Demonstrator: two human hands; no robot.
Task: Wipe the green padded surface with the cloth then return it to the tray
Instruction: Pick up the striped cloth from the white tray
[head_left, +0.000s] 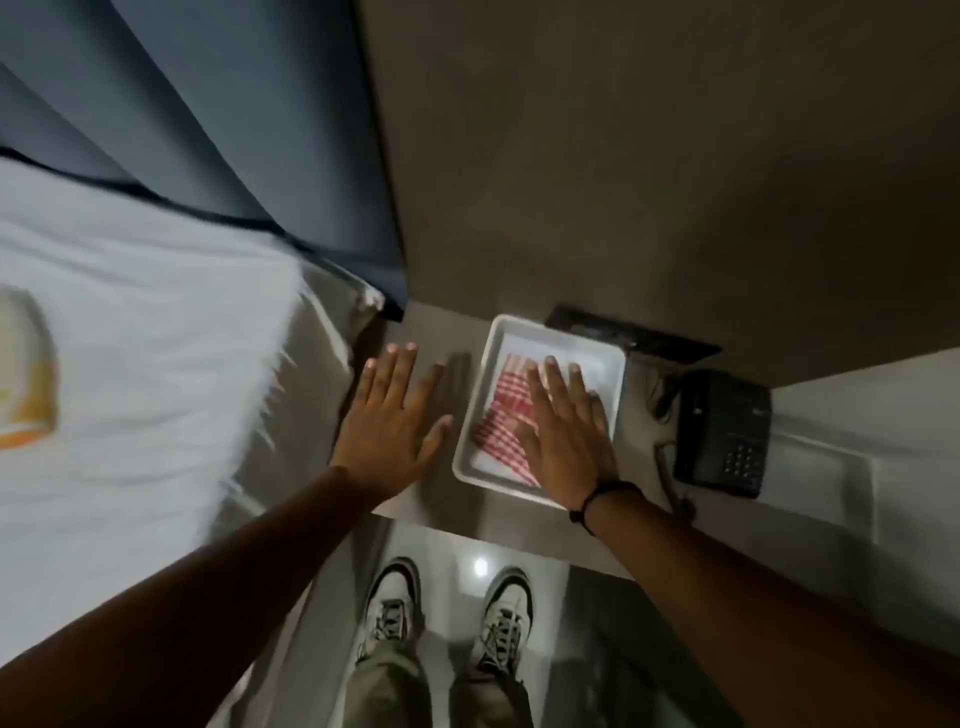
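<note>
Two flat, open hands: right hand (563, 426) over one checked cloth (501, 421) in one tray (613, 358), left hand (395, 421) empty.

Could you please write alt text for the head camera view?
Seen from above, a right hand lies flat on a red-checked cloth in a white tray, while the left hand spreads open over the nightstand beside a bed.

Bare tabletop (415, 499) left of tray (470, 457); bed edge (311, 395) bounds it. Telephone (722, 431) crowds tray's right; wall (623, 182) blocks behind.
</note>
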